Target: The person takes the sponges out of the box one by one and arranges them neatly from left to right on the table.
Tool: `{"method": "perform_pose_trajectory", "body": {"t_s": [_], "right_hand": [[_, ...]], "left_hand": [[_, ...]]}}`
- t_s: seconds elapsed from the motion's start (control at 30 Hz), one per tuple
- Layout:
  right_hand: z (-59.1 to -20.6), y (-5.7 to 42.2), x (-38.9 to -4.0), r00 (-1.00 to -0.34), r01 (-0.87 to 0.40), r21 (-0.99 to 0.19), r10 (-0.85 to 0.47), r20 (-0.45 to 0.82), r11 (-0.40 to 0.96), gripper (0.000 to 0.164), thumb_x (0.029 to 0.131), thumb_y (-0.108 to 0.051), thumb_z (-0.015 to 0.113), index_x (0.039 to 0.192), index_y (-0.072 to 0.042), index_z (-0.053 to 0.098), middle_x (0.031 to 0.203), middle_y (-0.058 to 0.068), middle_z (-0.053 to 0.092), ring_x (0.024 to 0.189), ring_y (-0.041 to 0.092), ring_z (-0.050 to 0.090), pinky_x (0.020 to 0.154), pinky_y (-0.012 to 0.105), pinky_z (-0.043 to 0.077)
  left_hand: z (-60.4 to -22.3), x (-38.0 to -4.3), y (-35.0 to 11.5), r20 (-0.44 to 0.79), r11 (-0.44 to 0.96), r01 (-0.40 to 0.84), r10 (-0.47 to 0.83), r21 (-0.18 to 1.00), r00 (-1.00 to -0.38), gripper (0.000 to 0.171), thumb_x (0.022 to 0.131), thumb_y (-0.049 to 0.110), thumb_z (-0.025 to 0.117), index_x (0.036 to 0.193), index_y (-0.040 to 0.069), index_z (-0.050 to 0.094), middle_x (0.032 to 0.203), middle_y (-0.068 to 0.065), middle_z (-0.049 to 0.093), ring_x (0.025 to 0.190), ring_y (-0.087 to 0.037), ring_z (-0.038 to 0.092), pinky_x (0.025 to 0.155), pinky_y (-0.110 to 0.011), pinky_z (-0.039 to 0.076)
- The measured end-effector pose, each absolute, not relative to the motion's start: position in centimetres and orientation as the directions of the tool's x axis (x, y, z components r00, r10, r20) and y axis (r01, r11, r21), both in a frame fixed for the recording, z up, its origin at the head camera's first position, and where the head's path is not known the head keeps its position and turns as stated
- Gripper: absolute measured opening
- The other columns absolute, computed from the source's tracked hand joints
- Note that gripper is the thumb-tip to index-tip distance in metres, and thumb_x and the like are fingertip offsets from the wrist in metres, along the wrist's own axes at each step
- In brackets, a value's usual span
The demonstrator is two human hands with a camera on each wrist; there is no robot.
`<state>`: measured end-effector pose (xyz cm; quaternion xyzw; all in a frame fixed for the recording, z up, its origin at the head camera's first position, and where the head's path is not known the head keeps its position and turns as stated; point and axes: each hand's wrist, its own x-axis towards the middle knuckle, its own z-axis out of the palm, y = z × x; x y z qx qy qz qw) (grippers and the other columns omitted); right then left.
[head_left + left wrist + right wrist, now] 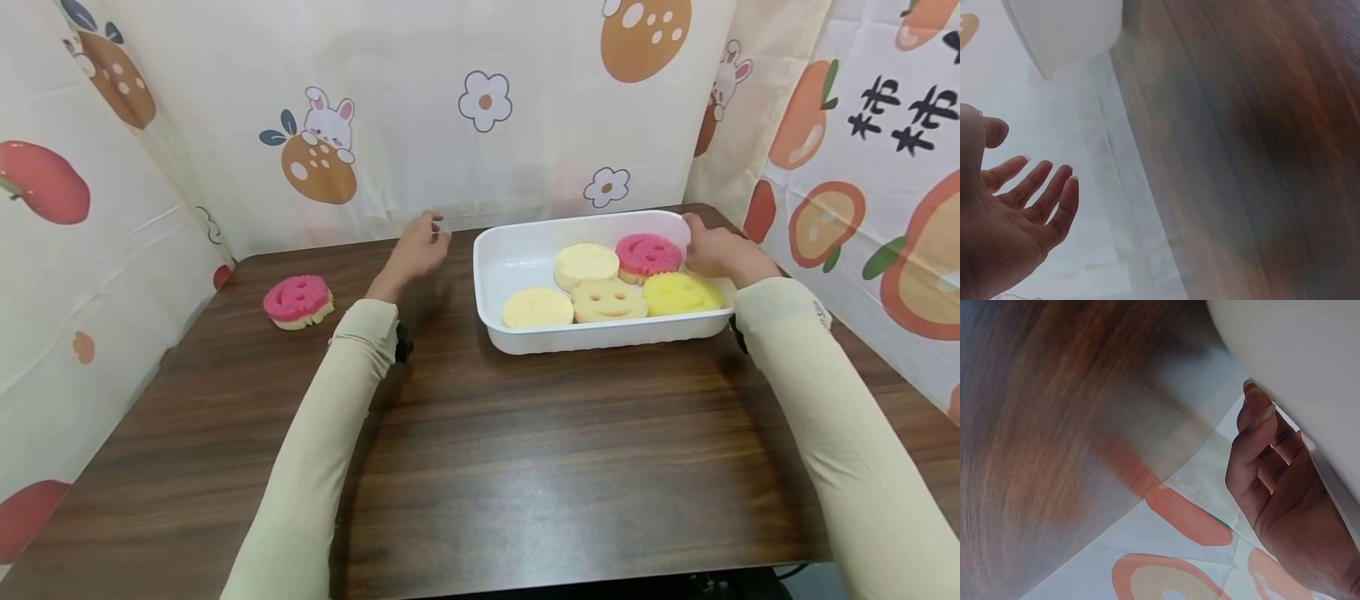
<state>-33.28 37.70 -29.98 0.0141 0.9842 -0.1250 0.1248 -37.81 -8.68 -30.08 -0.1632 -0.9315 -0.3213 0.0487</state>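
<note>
A white plastic tray (517, 337) stands on the table, with several round sponges lying in it. Among them are a pink smiley sponge (649, 254), a bright yellow one (682, 293), a tan smiley one (609, 301) and two pale yellow ones (587, 265). My right hand (722, 250) grips the tray's right end, fingers curled at the rim in the right wrist view. To the left of the tray, my left hand (422, 250) is held apart from it, fingers loosely bent and nothing in them. Another pink smiley sponge (298, 301) lies farther left on the table.
The dark wood-grain table (562, 467) carries the tray near its back edge. A printed cloth (420, 158) hangs behind it, and similar cloths rise along the left and right sides. A dark cable (793, 572) shows below the front edge.
</note>
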Motion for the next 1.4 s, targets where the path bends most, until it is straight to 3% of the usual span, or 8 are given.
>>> {"method": "perform_pose_trajectory", "body": {"t_s": [0.13,0.43,1.4], "right_hand": [[-29.9,37.7,-33.2,-0.968,0.063,-0.251,-0.003,-0.253,0.966,0.079,0.1,-0.025,0.04,0.156,-0.007,-0.012,0.144,0.043,0.027,0.127,0.059,0.036,0.107,0.075,0.028],[-29.9,37.8,-33.3,-0.966,0.064,-0.237,0.0,-0.26,0.969,0.079,0.101,-0.023,0.039,0.156,-0.006,-0.015,0.145,0.044,0.026,0.128,0.06,0.035,0.108,0.074,0.027],[-30.0,37.9,-33.5,-0.968,0.046,-0.227,-0.013,-0.252,0.973,0.077,0.101,-0.023,0.038,0.156,-0.005,-0.012,0.143,0.044,0.029,0.128,0.059,0.037,0.109,0.073,0.027]], "left_hand": [[-29.7,-37.7,-8.1,0.194,0.726,0.338,0.279,0.599,-0.941,0.052,0.105,0.031,0.038,0.149,0.003,0.035,0.146,-0.024,0.047,0.132,-0.035,0.052,0.109,-0.048,0.044],[-28.6,-37.7,-6.3,0.221,0.732,0.384,0.315,0.562,-0.923,0.043,0.105,0.031,0.039,0.139,0.007,0.051,0.141,-0.016,0.055,0.122,-0.031,0.058,0.103,-0.046,0.048],[-25.1,-37.6,-1.8,0.155,0.779,0.381,0.353,0.497,-0.923,0.044,0.106,0.037,0.036,0.143,0.015,0.045,0.144,-0.011,0.055,0.133,-0.027,0.052,0.11,-0.043,0.044]]}}
